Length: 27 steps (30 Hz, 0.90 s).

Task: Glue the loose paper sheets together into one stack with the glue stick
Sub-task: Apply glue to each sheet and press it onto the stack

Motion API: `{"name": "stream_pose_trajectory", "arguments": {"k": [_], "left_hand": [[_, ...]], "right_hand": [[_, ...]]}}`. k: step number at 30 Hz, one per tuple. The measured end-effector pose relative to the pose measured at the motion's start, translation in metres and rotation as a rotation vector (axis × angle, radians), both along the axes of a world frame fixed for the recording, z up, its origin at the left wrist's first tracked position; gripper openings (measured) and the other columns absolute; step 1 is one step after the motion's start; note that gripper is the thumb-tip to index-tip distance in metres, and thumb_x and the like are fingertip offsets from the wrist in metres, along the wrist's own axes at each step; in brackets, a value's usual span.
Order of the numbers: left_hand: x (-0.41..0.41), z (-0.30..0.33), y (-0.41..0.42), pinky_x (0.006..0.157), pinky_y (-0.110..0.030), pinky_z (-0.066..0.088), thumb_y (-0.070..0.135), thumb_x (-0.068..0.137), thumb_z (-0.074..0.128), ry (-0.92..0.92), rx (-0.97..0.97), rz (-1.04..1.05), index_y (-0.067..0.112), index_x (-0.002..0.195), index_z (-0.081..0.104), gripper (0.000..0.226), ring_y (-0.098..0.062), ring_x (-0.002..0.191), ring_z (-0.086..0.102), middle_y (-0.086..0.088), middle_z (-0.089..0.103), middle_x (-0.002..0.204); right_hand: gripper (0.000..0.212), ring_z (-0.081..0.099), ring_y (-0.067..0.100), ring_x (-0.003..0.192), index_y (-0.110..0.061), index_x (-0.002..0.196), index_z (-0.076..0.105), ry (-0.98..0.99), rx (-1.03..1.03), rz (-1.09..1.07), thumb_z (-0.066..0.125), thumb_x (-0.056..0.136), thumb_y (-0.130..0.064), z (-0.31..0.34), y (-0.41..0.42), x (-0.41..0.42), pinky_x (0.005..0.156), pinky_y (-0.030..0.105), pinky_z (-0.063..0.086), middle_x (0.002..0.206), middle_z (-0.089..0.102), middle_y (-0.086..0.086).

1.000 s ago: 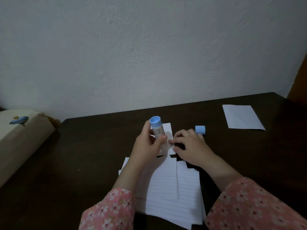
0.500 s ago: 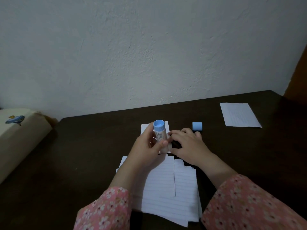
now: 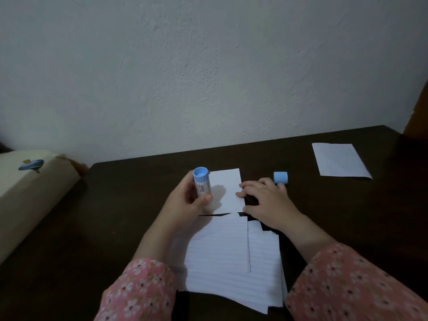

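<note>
A: Left hand (image 3: 185,200)?

B: Wrapped round glue stick (image 3: 202,184), thumb across front of barrel, fingers behind. Held upright, blue twist end up, working end down toward small sheet (image 3: 228,189). Prob. for dabbing along left side of sheet. Can't tell if tip touches paper, hidden behind thumb.

A: Right hand (image 3: 266,200)?

B: Flat-ish, palm down, nothing gripped. Fingertips pressing right edge of small sheet, w/ rest of hand on table (image 3: 115,216). Looks meant to pin sheet so no sliding under glue strokes.

A: Cap?

B: Blue cap (image 3: 280,177) off, lying on side just beyond right hand, touching or nearly touching a fingertip. Parked near for quick recapping, most likely.

A: Rest of paper?

B: Lined sheets (image 3: 222,253) in rough overlapping pile nearer body, between forearms, edges not squared. Small sheet just beyond pile, narrow gap of table showing between. One more sheet (image 3: 339,162) well apart, far right of table. Separate from loose pile, so maybe pieces already glued; can't tell how many layers.

A: Progress?

B: Early-to-mid, by guess. Plenty still loose in pile.

A: Risks?

B: Thin paper, so wrinkling or dragging if pinning pressure slackens. Dim light too, glue coverage hard to judge.

A: Other stuff?

B: Pale cushion-like thing (image 3: 27,181) off left edge, blue motif on it. White wall behind.
</note>
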State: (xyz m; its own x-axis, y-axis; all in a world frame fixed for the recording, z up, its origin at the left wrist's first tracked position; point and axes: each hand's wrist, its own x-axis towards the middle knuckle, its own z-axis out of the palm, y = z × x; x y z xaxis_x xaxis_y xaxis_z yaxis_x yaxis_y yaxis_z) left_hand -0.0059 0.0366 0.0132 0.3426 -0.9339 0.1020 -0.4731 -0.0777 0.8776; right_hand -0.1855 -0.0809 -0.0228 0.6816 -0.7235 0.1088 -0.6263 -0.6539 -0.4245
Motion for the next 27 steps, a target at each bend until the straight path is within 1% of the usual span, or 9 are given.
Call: {"name": "stream_pose_trajectory", "arguments": {"k": [2,8,12,14,18,20,23,25,27], "left_hand": [[0.003,0.0,0.002,0.078,-0.016,0.042,0.013,0.089,0.064,0.013,-0.001,0.009,0.05,0.116,0.046,0.049,0.002,0.104,0.051,0.024,0.054,0.113],[0.009,-0.004,0.007,0.092,-0.035,0.049,0.019,0.089,0.063,0.097,-0.046,0.13,0.034,0.133,0.044,0.05,-0.011,0.112,0.054,0.012,0.056,0.118],[0.023,0.007,0.011,0.079,-0.034,0.053,0.029,0.092,0.055,0.642,-0.336,0.394,0.019,0.129,0.047,0.039,-0.023,0.103,0.063,-0.01,0.06,0.118],[0.03,0.015,0.01,0.076,-0.035,0.056,0.038,0.095,0.048,0.75,-0.356,0.47,0.018,0.127,0.046,0.038,-0.026,0.098,0.066,-0.013,0.061,0.114],[0.032,0.013,0.011,0.074,-0.034,0.057,0.033,0.093,0.057,0.777,-0.256,0.532,0.018,0.128,0.048,0.04,-0.027,0.092,0.07,-0.015,0.065,0.11],[0.032,0.01,0.012,0.072,-0.032,0.055,0.025,0.089,0.062,0.72,-0.205,0.562,0.018,0.12,0.054,0.033,-0.025,0.091,0.069,-0.011,0.068,0.106],[0.03,0.006,0.01,0.08,-0.036,0.051,0.018,0.084,0.065,0.647,-0.035,0.56,0.018,0.109,0.057,0.027,-0.025,0.097,0.059,-0.008,0.061,0.109],[0.029,0.005,0.008,0.078,-0.033,0.048,0.014,0.083,0.063,0.666,0.037,0.503,0.015,0.114,0.059,0.031,-0.026,0.098,0.055,-0.014,0.057,0.117],[0.025,0.006,0.007,0.071,-0.029,0.043,0.014,0.087,0.058,0.693,0.05,0.397,0.013,0.117,0.062,0.03,-0.025,0.094,0.051,-0.016,0.057,0.124]], "right_hand": [[0.038,0.022,0.01,0.132,-0.041,0.126,0.052,-0.005,0.003,0.0,0.055,0.089,-0.033,0.0,0.0,0.0,0.105,0.041,0.02,0.145,0.035,-0.024],[0.037,0.022,0.009,0.133,-0.041,0.125,0.053,-0.006,-0.007,-0.002,0.055,0.089,-0.033,-0.002,0.0,0.0,0.104,0.04,0.02,0.145,0.035,-0.024],[0.036,0.024,0.008,0.131,-0.04,0.124,0.053,-0.017,-0.032,-0.011,0.055,0.088,-0.033,-0.003,0.001,0.0,0.102,0.038,0.02,0.144,0.037,-0.025],[0.036,0.024,0.008,0.131,-0.04,0.124,0.053,-0.019,-0.041,-0.01,0.054,0.089,-0.032,-0.003,0.002,0.0,0.103,0.038,0.02,0.144,0.037,-0.024],[0.038,0.026,0.009,0.131,-0.035,0.127,0.054,-0.031,-0.055,-0.028,0.053,0.09,-0.027,-0.003,0.004,-0.001,0.105,0.036,0.02,0.144,0.038,-0.019],[0.04,0.029,0.01,0.129,-0.032,0.129,0.054,-0.038,-0.08,-0.048,0.05,0.09,-0.021,-0.002,0.004,-0.001,0.105,0.034,0.022,0.141,0.04,-0.016],[0.044,0.037,0.01,0.121,-0.029,0.127,0.056,-0.075,-0.099,-0.087,0.045,0.09,-0.007,-0.002,0.005,0.001,0.102,0.031,0.027,0.128,0.047,-0.011],[0.046,0.04,0.011,0.119,-0.025,0.126,0.058,-0.099,-0.09,-0.135,0.044,0.089,-0.001,-0.002,0.005,0.002,0.103,0.03,0.028,0.124,0.051,-0.009],[0.037,0.043,0.013,0.116,-0.022,0.123,0.06,-0.121,-0.112,-0.189,0.045,0.092,-0.008,-0.003,0.005,0.004,0.103,0.03,0.03,0.12,0.055,-0.005]]}}
